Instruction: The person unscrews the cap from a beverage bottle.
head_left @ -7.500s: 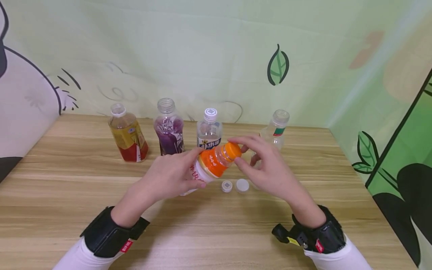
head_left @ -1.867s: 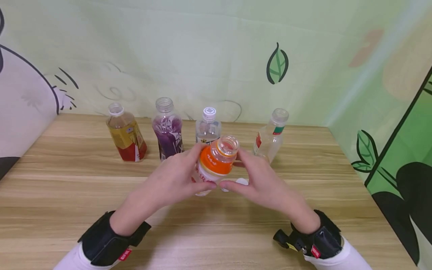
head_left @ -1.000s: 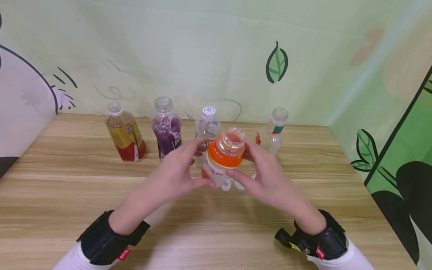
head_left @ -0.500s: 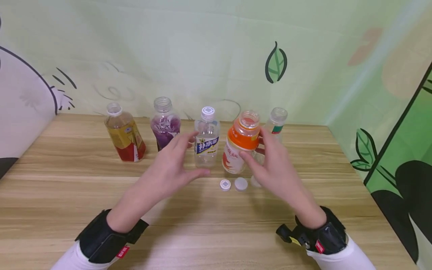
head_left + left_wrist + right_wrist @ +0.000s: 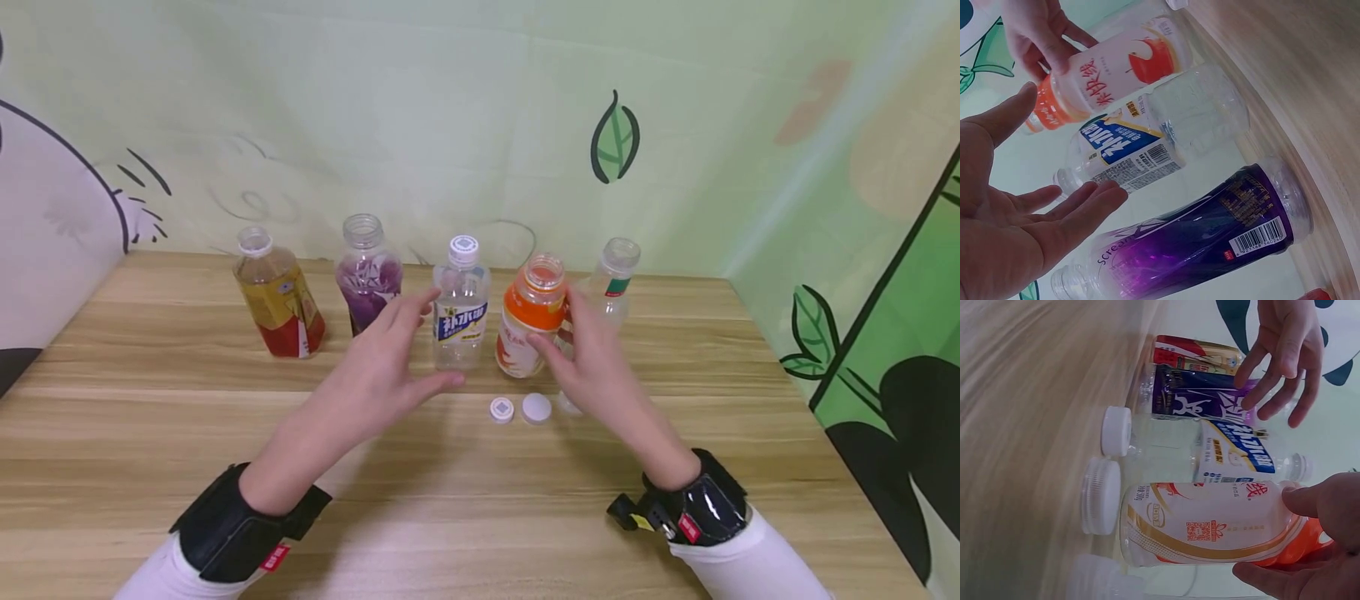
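My right hand (image 5: 600, 367) grips an orange-and-white drink bottle (image 5: 521, 329) by its upper part, thumb in front and fingers behind. The bottle stands upright, its mouth uncapped. My left hand (image 5: 375, 358) is spread with relaxed fingers and holds nothing; it hovers just left of a clear bottle (image 5: 459, 321) with a blue-and-white label and a white cap. In the left wrist view, its fingertips overlap the neck end of that clear bottle (image 5: 1200, 112). The right wrist view shows the orange-and-white bottle (image 5: 1204, 522) beside the clear one.
An uncapped purple-labelled bottle (image 5: 366, 279) and an uncapped yellow-and-red bottle (image 5: 279, 300) stand at the left. Another clear bottle (image 5: 617, 279), also uncapped, stands behind my right hand. In front lie a small white cap (image 5: 501, 409), a larger white cap (image 5: 536, 408) and a translucent cap (image 5: 1100, 578).
The orange cap has come off the bottle. The bottle, earlier tilted in my left hand, has passed to my right hand and moved rightward to stand in the row. My left hand has let go.
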`<state>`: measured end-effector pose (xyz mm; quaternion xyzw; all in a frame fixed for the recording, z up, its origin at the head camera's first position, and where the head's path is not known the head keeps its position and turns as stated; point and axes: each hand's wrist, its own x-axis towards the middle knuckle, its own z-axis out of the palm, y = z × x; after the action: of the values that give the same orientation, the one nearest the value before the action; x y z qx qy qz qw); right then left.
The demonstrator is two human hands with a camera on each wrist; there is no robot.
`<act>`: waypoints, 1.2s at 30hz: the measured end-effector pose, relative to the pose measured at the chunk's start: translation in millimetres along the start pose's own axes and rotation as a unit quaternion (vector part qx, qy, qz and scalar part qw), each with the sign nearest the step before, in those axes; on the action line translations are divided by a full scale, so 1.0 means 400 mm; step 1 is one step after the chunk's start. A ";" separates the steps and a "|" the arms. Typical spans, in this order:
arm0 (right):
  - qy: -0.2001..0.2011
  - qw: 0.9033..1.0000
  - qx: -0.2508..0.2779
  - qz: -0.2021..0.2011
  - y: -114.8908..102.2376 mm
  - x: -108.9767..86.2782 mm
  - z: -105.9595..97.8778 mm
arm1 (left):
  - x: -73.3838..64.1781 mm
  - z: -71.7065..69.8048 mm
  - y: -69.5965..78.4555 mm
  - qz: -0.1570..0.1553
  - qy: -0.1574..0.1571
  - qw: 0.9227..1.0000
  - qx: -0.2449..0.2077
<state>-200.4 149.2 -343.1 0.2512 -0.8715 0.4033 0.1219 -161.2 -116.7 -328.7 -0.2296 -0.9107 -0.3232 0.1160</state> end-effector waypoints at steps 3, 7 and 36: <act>-0.004 1.000 0.001 0.011 0.008 0.003 0.005 | 0.001 0.001 0.000 -0.001 -0.002 1.000 0.003; -0.008 1.000 -0.001 0.022 0.015 0.006 0.008 | 0.001 0.003 0.000 0.001 -0.002 1.000 0.009; -0.023 0.996 -0.055 0.066 -0.016 -0.001 -0.017 | -0.001 0.008 0.000 -0.020 -0.028 0.999 0.020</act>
<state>-196.4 150.9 -334.8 0.1954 -0.9096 0.3558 0.0888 -161.1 -115.0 -331.4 -0.2176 -0.9243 -0.3009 0.0883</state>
